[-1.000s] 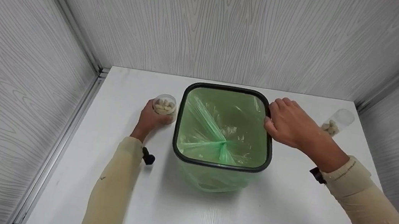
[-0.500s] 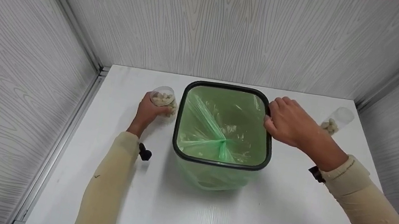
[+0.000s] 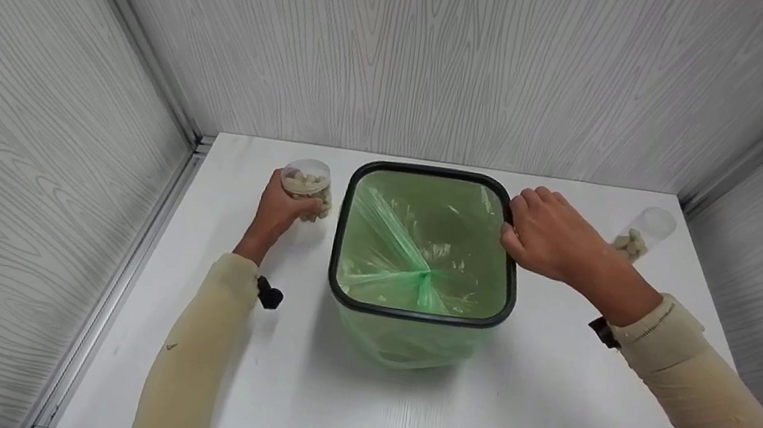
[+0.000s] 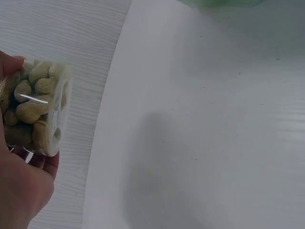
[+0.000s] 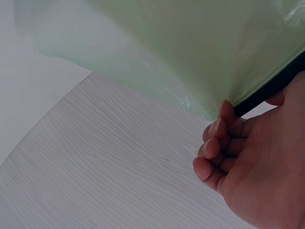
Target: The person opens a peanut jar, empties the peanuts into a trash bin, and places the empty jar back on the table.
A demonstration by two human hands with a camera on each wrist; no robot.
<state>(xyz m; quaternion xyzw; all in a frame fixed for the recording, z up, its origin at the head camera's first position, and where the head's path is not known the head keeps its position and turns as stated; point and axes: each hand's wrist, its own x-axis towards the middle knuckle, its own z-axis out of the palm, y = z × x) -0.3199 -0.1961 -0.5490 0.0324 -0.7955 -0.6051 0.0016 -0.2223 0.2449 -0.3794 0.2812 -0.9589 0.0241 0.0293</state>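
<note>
My left hand (image 3: 279,208) grips a clear plastic jar (image 3: 309,173) of unshelled peanuts, left of the bin. In the left wrist view the peanuts (image 4: 33,107) show through the jar's side, and the jar's base faces the camera, raised over the table. My right hand (image 3: 552,236) holds the bin's black rim (image 3: 420,315) at its right side, fingers curled over it. A thin green bag (image 3: 393,238) lines the bin and hangs outside below the rim; in the right wrist view the bag (image 5: 157,52) reaches my fingertips.
A second clear jar (image 3: 657,222) with several peanuts lies on its side at the table's back right, behind my right wrist. Grey wood-grain panels (image 3: 432,51) stand around the back and sides of the white table (image 3: 525,410).
My left hand has lifted the jar and carried it a little left and away from the bin, tilting it slightly. The right hand keeps its hold on the rim.
</note>
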